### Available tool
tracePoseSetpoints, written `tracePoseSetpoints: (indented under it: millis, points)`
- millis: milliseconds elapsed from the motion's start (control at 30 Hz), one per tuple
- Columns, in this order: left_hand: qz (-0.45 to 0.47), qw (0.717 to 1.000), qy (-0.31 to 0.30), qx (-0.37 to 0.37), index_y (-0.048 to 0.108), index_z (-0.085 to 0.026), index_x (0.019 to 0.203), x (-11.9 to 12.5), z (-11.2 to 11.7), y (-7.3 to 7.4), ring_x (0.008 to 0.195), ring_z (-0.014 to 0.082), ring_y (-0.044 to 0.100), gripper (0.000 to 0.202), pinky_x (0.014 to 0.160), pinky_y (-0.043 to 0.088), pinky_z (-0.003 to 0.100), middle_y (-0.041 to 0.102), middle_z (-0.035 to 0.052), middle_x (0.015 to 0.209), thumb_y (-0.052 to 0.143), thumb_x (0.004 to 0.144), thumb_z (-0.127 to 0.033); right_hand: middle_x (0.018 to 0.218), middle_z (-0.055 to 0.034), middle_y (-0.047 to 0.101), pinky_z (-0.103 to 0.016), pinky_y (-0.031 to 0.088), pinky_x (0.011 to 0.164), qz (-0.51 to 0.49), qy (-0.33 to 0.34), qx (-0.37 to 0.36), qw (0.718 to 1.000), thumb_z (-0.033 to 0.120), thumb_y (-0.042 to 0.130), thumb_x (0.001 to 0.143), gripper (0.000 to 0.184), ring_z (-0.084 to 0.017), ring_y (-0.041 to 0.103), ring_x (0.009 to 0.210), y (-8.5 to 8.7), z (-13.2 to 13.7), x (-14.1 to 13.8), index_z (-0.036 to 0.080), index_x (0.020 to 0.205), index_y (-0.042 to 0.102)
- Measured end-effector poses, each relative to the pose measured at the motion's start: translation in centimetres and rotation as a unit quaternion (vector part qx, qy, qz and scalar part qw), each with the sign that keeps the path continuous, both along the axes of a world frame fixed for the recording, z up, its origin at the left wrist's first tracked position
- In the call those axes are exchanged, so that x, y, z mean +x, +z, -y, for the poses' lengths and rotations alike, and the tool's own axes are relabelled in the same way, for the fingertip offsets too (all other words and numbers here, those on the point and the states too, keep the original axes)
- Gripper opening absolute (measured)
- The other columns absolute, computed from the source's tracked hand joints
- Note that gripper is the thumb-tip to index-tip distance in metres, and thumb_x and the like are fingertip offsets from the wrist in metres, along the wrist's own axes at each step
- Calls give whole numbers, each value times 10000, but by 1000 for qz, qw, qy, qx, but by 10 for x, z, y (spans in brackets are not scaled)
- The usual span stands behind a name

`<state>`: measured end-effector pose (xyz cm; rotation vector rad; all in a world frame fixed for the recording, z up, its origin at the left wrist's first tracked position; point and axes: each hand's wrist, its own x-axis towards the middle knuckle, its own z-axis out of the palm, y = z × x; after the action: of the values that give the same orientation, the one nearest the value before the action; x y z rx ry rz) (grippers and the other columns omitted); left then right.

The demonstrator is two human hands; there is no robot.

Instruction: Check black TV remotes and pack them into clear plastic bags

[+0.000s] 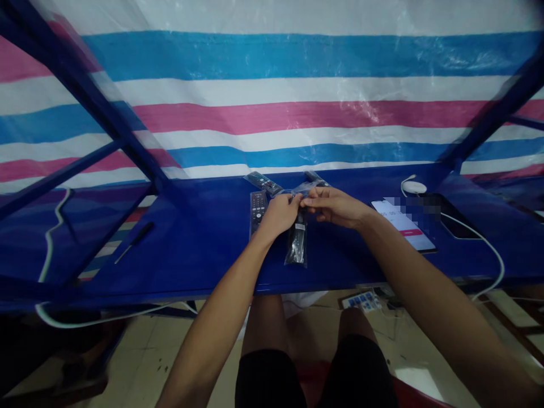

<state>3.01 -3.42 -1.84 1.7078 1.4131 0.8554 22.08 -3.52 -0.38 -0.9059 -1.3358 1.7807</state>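
A black remote control in a clear plastic bag (297,243) lies on the blue table (199,238), its long side pointing toward me. My left hand (279,214) and my right hand (332,205) meet at the far end of the bag, fingers pinched on the plastic opening. A second black remote (257,207) lies bare just left of my left hand. Two more bagged remotes (263,181) (315,178) rest behind my hands near the striped tarp.
A smartphone (403,225) with a lit screen lies to the right, beside a dark device (455,222) and a white charger with cable (414,187). A screwdriver (135,241) lies at the left. Blue frame bars cross both sides. A striped tarp hangs behind.
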Motion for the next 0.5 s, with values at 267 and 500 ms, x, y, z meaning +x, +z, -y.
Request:
tracePoseSetpoints:
  millis: [267,500]
  points:
    - [172,979,-6,-112,633,-172,875,-15,-2,-7,633,225,746,390,605,616,350,755,96,778,499,1052,-493,743,23,601,-228,331,480,-23,-114,103,988,390,885,736,309,-99,488,606,-4,-3,-1,221,875,668]
    - [182,975,-23,-125,625,-164,864,-11,4,-3,615,246,753,453,548,612,340,754,103,738,542,1012,-585,924,-10,638,-275,425,560,34,-227,260,938,477,869,741,425,-110,516,654,-11,-7,-6,246,1046,685]
